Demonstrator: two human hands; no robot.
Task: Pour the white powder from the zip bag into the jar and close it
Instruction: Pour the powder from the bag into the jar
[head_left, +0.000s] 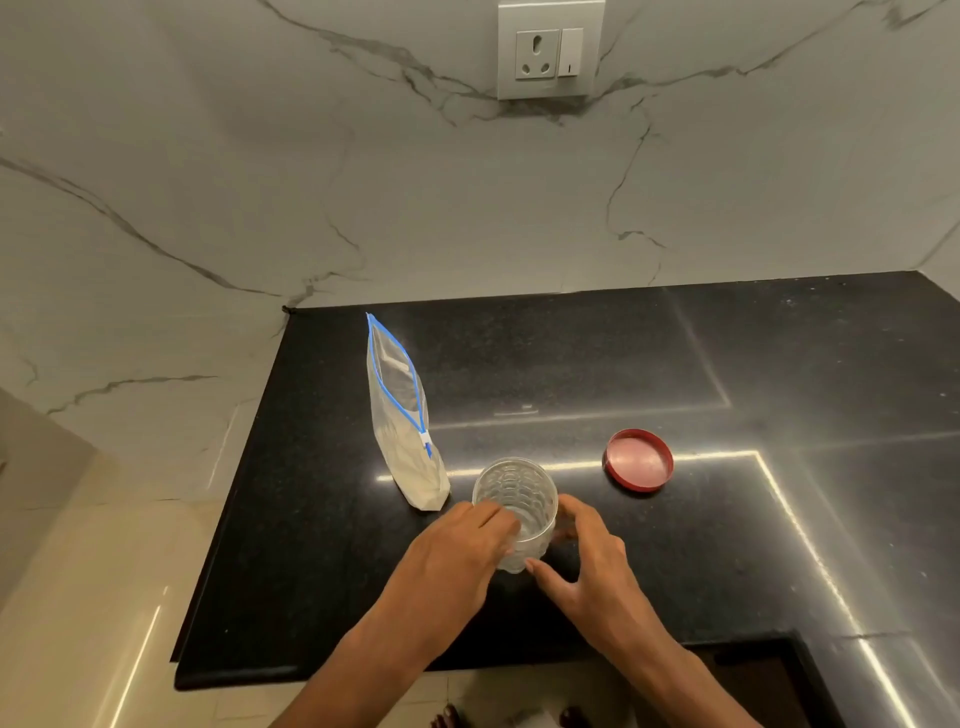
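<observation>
A clear ribbed jar (517, 499) stands open and empty on the black counter (571, 364). My left hand (457, 545) curls round its left side and my right hand (582, 551) cups its right side, thumb near the base. A clear zip bag (402, 415) with a blue zip stands upright just left of the jar, its mouth open, white powder in its lower part. The red lid (638, 460) lies upside down on the counter to the right of the jar.
A marble wall rises behind the counter, with a socket and switch plate (550, 52) up high. The counter's front edge runs just below my forearms; a dark recess (753, 675) sits at the lower right. Floor tiles lie to the left.
</observation>
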